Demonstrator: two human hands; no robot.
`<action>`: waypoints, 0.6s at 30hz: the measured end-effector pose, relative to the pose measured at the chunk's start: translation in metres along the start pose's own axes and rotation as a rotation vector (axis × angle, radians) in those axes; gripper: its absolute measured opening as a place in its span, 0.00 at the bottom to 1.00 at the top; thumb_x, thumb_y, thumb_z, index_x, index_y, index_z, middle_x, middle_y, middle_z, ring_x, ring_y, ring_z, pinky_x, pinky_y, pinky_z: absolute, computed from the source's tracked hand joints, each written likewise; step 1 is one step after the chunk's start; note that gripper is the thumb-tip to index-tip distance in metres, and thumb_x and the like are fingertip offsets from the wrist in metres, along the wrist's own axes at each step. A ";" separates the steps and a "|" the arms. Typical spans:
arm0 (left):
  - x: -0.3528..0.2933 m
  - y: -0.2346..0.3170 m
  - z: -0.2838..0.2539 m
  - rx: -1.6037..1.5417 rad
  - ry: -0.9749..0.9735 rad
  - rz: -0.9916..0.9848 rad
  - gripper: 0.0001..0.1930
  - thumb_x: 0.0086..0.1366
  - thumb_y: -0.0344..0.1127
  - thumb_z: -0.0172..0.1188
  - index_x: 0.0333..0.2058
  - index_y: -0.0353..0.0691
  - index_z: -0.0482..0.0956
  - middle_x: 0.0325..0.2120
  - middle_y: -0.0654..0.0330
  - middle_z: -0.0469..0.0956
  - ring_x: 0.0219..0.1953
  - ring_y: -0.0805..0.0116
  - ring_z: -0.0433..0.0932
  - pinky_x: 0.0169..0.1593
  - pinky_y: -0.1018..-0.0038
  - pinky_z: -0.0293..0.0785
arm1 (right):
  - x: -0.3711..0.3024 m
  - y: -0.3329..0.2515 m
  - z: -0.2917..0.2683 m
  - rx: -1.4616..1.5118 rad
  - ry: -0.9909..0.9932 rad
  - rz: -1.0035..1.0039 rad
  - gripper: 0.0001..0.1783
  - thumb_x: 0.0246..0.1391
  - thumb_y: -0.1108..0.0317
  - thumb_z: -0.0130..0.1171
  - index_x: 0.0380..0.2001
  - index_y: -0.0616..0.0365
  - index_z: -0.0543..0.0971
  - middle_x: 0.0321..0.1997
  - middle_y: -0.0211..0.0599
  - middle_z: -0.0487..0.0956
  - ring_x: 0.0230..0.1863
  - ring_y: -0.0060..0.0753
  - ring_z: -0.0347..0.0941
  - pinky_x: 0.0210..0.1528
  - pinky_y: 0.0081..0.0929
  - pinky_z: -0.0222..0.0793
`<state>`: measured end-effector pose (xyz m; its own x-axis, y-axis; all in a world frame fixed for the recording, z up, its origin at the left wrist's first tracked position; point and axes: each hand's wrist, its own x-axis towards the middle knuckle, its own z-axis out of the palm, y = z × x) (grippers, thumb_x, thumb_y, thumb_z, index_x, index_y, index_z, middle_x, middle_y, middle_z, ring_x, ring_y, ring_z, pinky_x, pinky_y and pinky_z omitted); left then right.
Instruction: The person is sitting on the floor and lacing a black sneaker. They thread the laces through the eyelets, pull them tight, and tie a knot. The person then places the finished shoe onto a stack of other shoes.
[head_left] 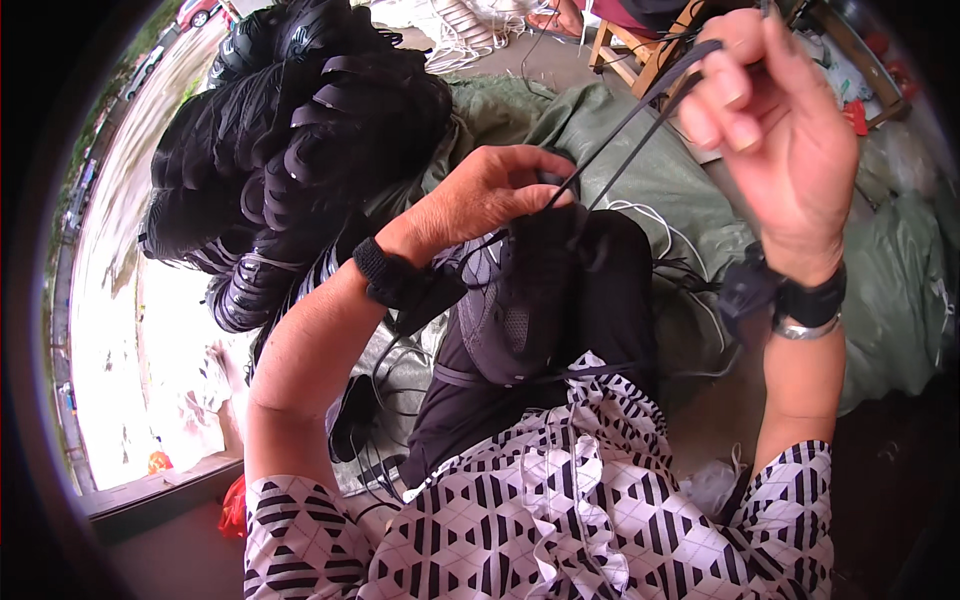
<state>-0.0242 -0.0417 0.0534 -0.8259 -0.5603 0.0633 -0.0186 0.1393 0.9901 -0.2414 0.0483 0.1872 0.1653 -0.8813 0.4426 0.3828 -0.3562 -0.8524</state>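
Across my lap lies a black shoe upper (515, 325), its rounded toe pointing toward me. The fingers of my left hand (505, 190) are closed on its far end, where a black lace (640, 112) also passes. Two strands of that lace stretch up and right to my right hand (775, 140), raised well away from the shoe. My right fingers are curled with the lace looped over them, the palm partly facing me. Dark bands circle both my wrists, and shadow hides the detail at the shoe's lacing.
A tall heap of black shoe uppers (320, 140) stands at the left. Green sacking (620, 145) spreads beyond my knees and to the right. Farther off are white cord (460, 30) and a wooden stool (625, 65). Loose black cords (385, 400) hang by my left thigh.
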 end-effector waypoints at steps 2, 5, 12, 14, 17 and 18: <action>0.007 0.037 0.008 0.012 -0.171 -0.015 0.18 0.67 0.43 0.60 0.47 0.36 0.79 0.35 0.68 0.80 0.34 0.82 0.73 0.40 0.82 0.70 | -0.009 0.007 0.011 -0.052 -0.040 0.028 0.17 0.69 0.59 0.42 0.36 0.61 0.73 0.28 0.32 0.71 0.18 0.17 0.59 0.27 0.24 0.62; 0.003 0.053 0.013 0.020 -0.119 -0.028 0.15 0.69 0.44 0.56 0.43 0.37 0.80 0.25 0.72 0.74 0.25 0.85 0.65 0.29 0.84 0.62 | -0.016 0.000 0.000 -0.001 -0.026 0.050 0.17 0.69 0.59 0.42 0.38 0.62 0.73 0.31 0.34 0.72 0.17 0.17 0.58 0.25 0.20 0.60; -0.050 0.005 -0.021 -0.123 0.431 -0.178 0.14 0.73 0.42 0.49 0.42 0.38 0.78 0.22 0.73 0.67 0.24 0.85 0.62 0.29 0.86 0.60 | -0.086 -0.013 -0.150 0.025 0.523 0.076 0.12 0.66 0.60 0.49 0.40 0.58 0.75 0.40 0.36 0.78 0.34 0.25 0.69 0.38 0.24 0.66; -0.066 -0.008 -0.022 -0.160 0.474 -0.209 0.15 0.73 0.42 0.48 0.43 0.38 0.78 0.23 0.73 0.67 0.24 0.85 0.62 0.30 0.85 0.61 | -0.111 0.010 -0.179 0.034 0.892 0.146 0.11 0.65 0.60 0.50 0.38 0.56 0.74 0.42 0.37 0.78 0.40 0.27 0.71 0.43 0.26 0.69; -0.069 -0.014 -0.018 -0.296 0.620 -0.254 0.15 0.73 0.42 0.49 0.44 0.38 0.77 0.24 0.73 0.69 0.25 0.85 0.64 0.31 0.84 0.63 | -0.135 0.056 -0.204 0.250 1.070 0.218 0.10 0.63 0.61 0.54 0.36 0.56 0.74 0.37 0.36 0.79 0.33 0.26 0.73 0.39 0.26 0.71; -0.070 -0.019 -0.024 -0.360 0.573 -0.224 0.14 0.72 0.43 0.50 0.46 0.39 0.76 0.29 0.71 0.72 0.29 0.83 0.67 0.33 0.82 0.66 | -0.138 0.069 -0.204 0.304 0.795 0.307 0.10 0.63 0.61 0.54 0.37 0.57 0.74 0.34 0.34 0.79 0.27 0.23 0.71 0.31 0.22 0.67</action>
<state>0.0478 -0.0249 0.0329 -0.3963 -0.8986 -0.1883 0.1161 -0.2525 0.9606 -0.4232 0.0816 0.0109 -0.3339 -0.9187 -0.2111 0.6679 -0.0725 -0.7407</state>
